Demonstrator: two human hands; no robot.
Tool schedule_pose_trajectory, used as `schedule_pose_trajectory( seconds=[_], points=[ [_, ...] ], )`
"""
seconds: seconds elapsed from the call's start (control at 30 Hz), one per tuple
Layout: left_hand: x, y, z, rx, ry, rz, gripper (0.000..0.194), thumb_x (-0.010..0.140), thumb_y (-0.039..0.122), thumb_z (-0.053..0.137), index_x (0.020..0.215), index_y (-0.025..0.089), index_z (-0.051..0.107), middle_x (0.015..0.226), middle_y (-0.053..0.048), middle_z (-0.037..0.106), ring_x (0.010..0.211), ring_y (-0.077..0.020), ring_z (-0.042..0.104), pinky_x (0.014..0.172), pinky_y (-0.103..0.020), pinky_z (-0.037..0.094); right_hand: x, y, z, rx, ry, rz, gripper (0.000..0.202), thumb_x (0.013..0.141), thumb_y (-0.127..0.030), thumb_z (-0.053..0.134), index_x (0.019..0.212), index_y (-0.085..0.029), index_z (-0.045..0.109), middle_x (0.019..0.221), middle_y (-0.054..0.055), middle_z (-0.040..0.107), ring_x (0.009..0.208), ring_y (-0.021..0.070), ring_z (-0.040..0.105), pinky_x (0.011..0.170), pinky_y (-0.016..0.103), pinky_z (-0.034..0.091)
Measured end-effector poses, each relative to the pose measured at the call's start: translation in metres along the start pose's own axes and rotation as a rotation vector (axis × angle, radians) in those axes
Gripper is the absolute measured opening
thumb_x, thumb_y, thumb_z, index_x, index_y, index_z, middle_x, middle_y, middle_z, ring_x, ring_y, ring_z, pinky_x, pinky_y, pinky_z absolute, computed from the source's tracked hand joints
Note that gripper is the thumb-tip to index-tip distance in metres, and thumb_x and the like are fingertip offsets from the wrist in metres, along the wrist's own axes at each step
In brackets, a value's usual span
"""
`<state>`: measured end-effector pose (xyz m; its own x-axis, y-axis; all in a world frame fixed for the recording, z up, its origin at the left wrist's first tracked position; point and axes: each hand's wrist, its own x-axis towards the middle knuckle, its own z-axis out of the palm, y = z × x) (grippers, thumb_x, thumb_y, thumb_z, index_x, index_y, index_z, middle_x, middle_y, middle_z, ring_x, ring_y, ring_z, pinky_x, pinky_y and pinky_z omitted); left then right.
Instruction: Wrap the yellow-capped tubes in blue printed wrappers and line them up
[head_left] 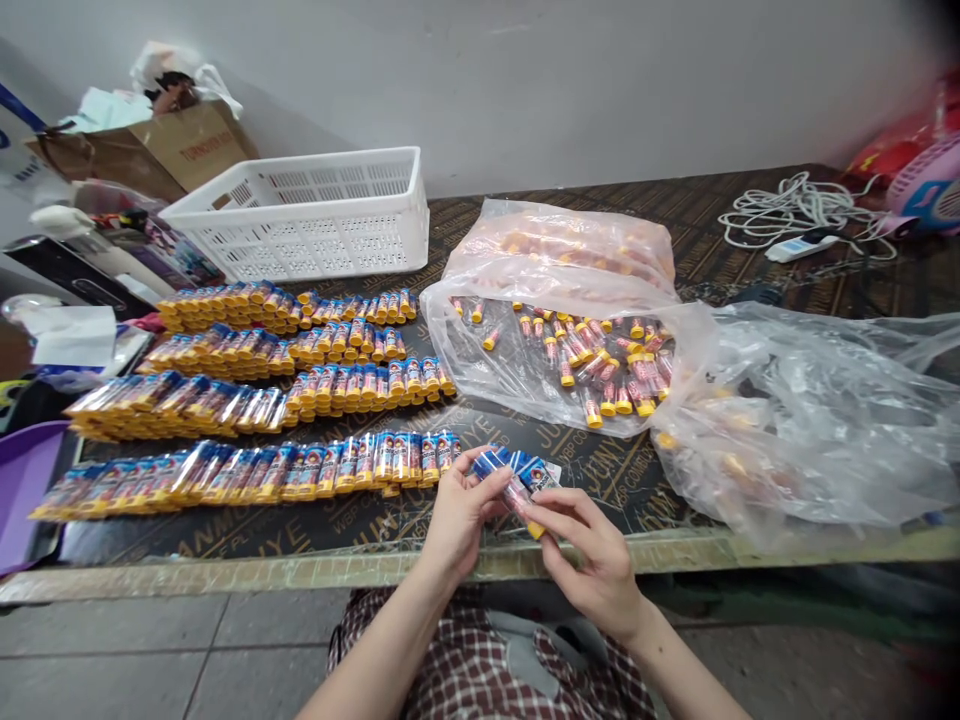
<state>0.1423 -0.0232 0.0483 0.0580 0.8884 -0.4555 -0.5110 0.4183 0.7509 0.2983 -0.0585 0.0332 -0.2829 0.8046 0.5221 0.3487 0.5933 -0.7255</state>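
Over the table's front edge, my left hand [463,515] pinches a small clear tube [514,494] with a blue top and a yellow cap. The fingers of my right hand [589,555] close on its yellow-capped end. A blue printed label [538,474] shows just behind the tube; whether it is loose or joined to something is hard to tell. Rows of blue-labelled tubes with yellow caps [315,470] lie side by side to the left. Beyond my hands, a clear plastic bag [480,385] lies open with many unlabelled, yellow-capped tubes [577,345] in it.
A white plastic basket [315,235] stands at the back left beside a cardboard box [187,150]. Another clear bag [810,430] spreads over the right side. A coiled white cable [802,215] and a pink fan [930,185] sit at the far right. A purple tray [30,490] is at left.
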Motion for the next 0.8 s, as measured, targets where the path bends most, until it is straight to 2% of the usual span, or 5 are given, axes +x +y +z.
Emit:
schedule_pose_trajectory(
  seconds=[0.1, 0.2, 0.3, 0.5, 0.8],
  points=[
    [-0.003, 0.001, 0.001, 0.05, -0.052, -0.057, 0.05, 0.055, 0.028, 0.082, 0.097, 0.014, 0.058, 0.072, -0.001, 0.066, 0.058, -0.0099, 0.06, 0.057, -0.022, 0.049, 0.001, 0.004, 0.0, -0.061, 0.011, 0.005, 0.061, 0.073, -0.004, 0.053, 0.13, -0.026, 0.047, 0.117, 0.009, 0.047, 0.108, 0.0211, 0.052, 0.091, 0.036, 0.048],
    [-0.008, 0.001, 0.003, 0.174, -0.172, -0.148, 0.046, 0.053, 0.029, 0.083, 0.089, 0.01, 0.064, 0.074, -0.004, 0.067, 0.06, -0.01, 0.059, 0.057, -0.021, 0.047, 0.006, 0.007, -0.003, -0.061, -0.045, 0.013, 0.077, 0.067, -0.006, 0.055, 0.139, -0.024, 0.032, 0.138, 0.012, 0.033, 0.126, 0.0284, 0.037, 0.102, 0.046, 0.039],
    [-0.012, 0.003, 0.005, 0.242, -0.243, -0.173, 0.039, 0.06, 0.037, 0.079, 0.086, 0.01, 0.067, 0.074, -0.005, 0.066, 0.061, -0.0098, 0.058, 0.058, -0.021, 0.046, 0.009, 0.008, -0.006, 0.0, -0.117, 0.01, 0.083, 0.063, -0.005, 0.052, 0.14, -0.023, 0.027, 0.144, 0.011, 0.026, 0.133, 0.03, 0.028, 0.106, 0.049, 0.032],
    [-0.012, 0.001, 0.005, 0.262, -0.263, -0.198, 0.035, 0.06, 0.039, 0.078, 0.079, 0.01, 0.067, 0.065, 0.0, 0.06, 0.055, -0.0072, 0.053, 0.053, -0.019, 0.042, 0.005, 0.011, -0.005, 0.128, -0.125, 0.024, 0.083, 0.058, -0.005, 0.049, 0.138, -0.023, 0.032, 0.131, 0.009, 0.045, 0.124, 0.0265, 0.041, 0.105, 0.045, 0.036],
    [-0.013, 0.0, 0.007, 0.239, -0.235, -0.194, 0.039, 0.058, 0.038, 0.08, 0.08, 0.009, 0.066, 0.064, -0.001, 0.058, 0.052, -0.0053, 0.048, 0.05, -0.017, 0.039, 0.001, 0.014, 0.003, 0.229, -0.058, 0.103, 0.084, 0.055, -0.004, 0.049, 0.136, -0.023, 0.033, 0.129, 0.01, 0.044, 0.12, 0.0277, 0.046, 0.102, 0.045, 0.042]
  ],
)
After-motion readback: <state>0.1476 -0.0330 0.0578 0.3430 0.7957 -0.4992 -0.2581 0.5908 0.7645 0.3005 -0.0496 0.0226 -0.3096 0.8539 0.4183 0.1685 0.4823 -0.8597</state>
